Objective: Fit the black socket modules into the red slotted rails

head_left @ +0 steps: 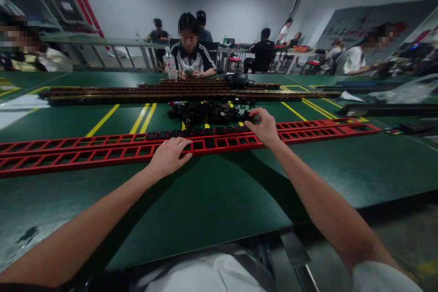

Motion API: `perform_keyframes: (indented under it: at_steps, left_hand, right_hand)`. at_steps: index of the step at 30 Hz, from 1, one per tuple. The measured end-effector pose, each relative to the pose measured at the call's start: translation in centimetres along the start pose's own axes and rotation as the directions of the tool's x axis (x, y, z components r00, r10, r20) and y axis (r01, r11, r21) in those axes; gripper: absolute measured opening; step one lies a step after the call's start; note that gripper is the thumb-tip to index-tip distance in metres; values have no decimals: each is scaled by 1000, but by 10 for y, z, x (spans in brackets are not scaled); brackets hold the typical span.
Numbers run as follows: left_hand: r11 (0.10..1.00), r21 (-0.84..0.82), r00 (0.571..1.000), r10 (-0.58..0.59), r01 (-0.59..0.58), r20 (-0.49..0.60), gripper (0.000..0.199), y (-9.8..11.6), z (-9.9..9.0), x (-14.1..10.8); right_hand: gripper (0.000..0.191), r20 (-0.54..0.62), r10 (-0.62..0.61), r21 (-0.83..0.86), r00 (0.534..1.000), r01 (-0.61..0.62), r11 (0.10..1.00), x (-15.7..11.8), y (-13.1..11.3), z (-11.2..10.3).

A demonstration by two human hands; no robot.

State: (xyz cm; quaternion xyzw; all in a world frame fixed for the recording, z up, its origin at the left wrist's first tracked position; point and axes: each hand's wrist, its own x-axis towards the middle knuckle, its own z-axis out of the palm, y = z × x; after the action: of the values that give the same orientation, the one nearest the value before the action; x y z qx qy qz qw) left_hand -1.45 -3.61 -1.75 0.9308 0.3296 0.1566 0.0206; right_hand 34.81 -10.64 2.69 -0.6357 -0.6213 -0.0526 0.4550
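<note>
Head view showed the right hand with its grip narrowed on a black part beside the black pile; the left hand lay, loosely curled, across the red frame on the counter.

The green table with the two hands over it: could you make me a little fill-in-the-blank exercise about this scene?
1. The left hand rests on a slotted frame coloured ____.
2. The right hand pinches a small part coloured ____.
3. The stripes on the table are ____.
4. In the picture, the clear bottle stands to the ____ (left or right) of the nearest person across the table.

Missing words: red; black; yellow; left.
</note>
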Motion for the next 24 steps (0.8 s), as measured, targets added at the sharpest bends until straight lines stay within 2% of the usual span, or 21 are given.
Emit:
perform_keyframes:
  at_steps: [2, 5, 8, 11, 19, 24]
  left_hand:
    - [1000, -3, 1000, -2, 2, -5, 43, 0, 1, 0]
    - [1000, -8, 1000, 0, 0, -9, 43, -1, 1, 0]
    - [1000, -4, 1000, -2, 2, -9, 43, 0, 1, 0]
    - [1000, 1, 1000, -3, 3, -10, 42, 1, 0, 0]
    - [1000, -13, 1000, -8, 8, -3, 42, -1, 1, 0]
    - [1000, -12, 1000, -6, 6, -11, 42, -1, 0, 0]
  right_hand:
    - [21, 26, -2, 26, 1000, 1, 1000, -3, -7, 3]
    - [22, 186, -64, 130, 980, 40, 991, -13, -20, 14]
    - [18, 331, -181, 216, 926, 112, 970, -26, -33, 30]
    - [15, 423, -241, 206, 873, 167, 964, -34, -39, 41]
    - [14, 523, -182, 72, 833, 169, 983, -35, -45, 45]
    - [10, 540, -180, 25, 822, 198, 980, -35, -45, 47]
